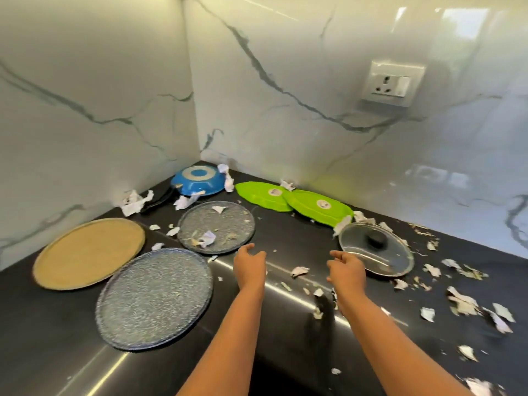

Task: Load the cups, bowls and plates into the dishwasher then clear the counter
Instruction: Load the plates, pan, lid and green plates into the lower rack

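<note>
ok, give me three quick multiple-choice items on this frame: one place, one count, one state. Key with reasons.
1. The glass lid lies:
A. on the tan plate
B. just right of the right hand
C. in the far corner

2. The green leaf-shaped plates on the counter number:
A. one
B. two
C. four

3. The blue pan is:
A. upside down
B. upright with food in it
C. held in a hand

Key: 1 B, the lid sits at that hand's right side; 2 B, two overlap each other; 3 A, its base disc faces up.
</note>
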